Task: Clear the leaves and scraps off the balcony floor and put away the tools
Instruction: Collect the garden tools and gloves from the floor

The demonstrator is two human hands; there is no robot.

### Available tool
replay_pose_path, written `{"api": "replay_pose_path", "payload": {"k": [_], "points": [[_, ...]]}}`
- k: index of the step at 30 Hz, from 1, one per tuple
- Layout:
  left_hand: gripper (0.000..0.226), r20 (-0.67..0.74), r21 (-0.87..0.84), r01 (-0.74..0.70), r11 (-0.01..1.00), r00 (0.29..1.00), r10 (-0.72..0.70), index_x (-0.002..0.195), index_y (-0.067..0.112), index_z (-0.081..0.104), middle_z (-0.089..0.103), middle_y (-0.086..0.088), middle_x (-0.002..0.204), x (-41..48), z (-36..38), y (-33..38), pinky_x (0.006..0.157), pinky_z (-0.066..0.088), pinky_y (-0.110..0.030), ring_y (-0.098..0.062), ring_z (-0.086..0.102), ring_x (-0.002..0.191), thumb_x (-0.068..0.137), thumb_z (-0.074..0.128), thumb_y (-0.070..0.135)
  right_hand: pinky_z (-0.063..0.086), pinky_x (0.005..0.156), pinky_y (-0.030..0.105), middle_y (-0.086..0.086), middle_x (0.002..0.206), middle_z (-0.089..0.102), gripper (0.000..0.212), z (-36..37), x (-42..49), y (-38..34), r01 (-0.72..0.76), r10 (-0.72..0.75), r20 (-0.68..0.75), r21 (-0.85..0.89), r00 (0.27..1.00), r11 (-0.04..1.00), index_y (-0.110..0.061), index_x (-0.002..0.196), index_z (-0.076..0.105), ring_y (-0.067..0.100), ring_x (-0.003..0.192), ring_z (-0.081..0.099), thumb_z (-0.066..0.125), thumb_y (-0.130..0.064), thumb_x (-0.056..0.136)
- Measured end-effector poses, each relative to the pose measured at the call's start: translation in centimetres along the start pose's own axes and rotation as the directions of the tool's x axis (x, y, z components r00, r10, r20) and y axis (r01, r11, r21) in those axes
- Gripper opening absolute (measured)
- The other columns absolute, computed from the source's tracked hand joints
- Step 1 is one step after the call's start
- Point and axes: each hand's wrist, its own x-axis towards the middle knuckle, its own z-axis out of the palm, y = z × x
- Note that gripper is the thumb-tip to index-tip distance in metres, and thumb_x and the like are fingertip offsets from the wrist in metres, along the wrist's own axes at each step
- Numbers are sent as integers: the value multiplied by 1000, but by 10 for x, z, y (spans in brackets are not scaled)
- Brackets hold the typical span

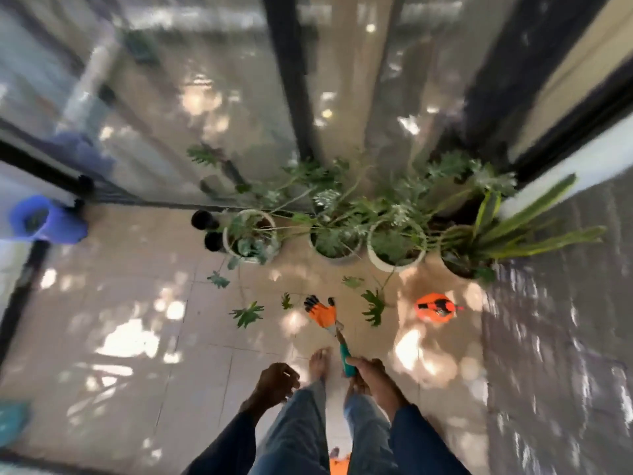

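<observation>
An orange glove [323, 313] lies on the tiled floor [137, 303], with cut leaves [247, 313] scattered to either side of it, white pots [383, 265] in a row beyond it and an orange pouch [435, 308] to its right. The right hand [371, 375] grips a teal-handled tool [346, 359] whose tip reaches the glove's cuff. The left hand [274, 382] hangs loosely curled, empty.
</observation>
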Motion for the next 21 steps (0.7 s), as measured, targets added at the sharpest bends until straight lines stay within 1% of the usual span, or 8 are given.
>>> {"api": "replay_pose_path", "payload": {"k": [3,6,8,10,12,15,18,21], "points": [[24,-39,-61,14,998,999,-16,81,3,68,71,-18,85,-20,-44,-35,47,49,-25,-17,64,53,93,52,-10,39,47,21,11,74,69,20,55,-18,-27,-12,15,12,-213,1000,977,-2,99,69,14,51,53,67,-21,92],[18,-144,-54,37,998,989,-45,88,5,73,75,-14,90,-38,-91,-78,51,53,-22,-15,64,57,94,56,2,38,43,19,13,78,72,20,122,-33,-45,40,-15,70,-378,997,925,-1,100,70,11,46,51,66,-20,93],[22,-221,-133,29,991,974,-58,91,4,76,77,-13,90,-47,-129,-104,53,54,-24,-17,66,59,96,56,12,37,42,18,10,76,73,22,174,-39,-59,66,-11,127,-440,992,895,0,102,70,10,43,50,64,-19,94],[20,-249,-239,20,971,965,-82,96,3,74,77,-15,93,-53,-169,-130,54,55,-25,-22,70,66,96,57,13,37,44,19,7,73,72,25,229,-46,-69,102,-22,157,-520,987,848,1,106,71,9,43,49,65,-20,93],[15,-266,-316,-1,949,960,-87,96,4,71,77,-17,95,-56,-207,-157,58,58,-29,-25,70,69,97,59,13,37,46,20,6,72,72,20,287,-54,-79,157,-56,192,-562,980,812,-3,103,71,9,46,49,67,-19,92],[12,-290,-387,-36,921,953,-85,91,10,68,77,-11,94,-64,-265,-203,68,62,-34,-21,71,69,99,60,13,34,47,21,5,63,70,7,380,-67,-83,205,-68,250,-576,966,792,-9,94,68,9,44,46,66,-15,92],[12,-333,-465,-50,884,935,-123,96,10,68,76,-8,95,-83,-318,-246,55,56,-24,-17,69,67,100,57,12,36,47,21,6,66,70,14,463,-75,-77,260,-79,301,-629,950,732,-5,99,69,9,43,47,67,-16,91],[14,-372,-598,-78,797,909,-190,102,5,69,75,-8,93,-97,-365,-295,55,56,-25,-18,68,66,100,58,12,36,40,18,15,76,69,23,542,-81,-69,294,-38,368,-673,929,679,4,105,68,9,42,47,67,-14,91]]}}
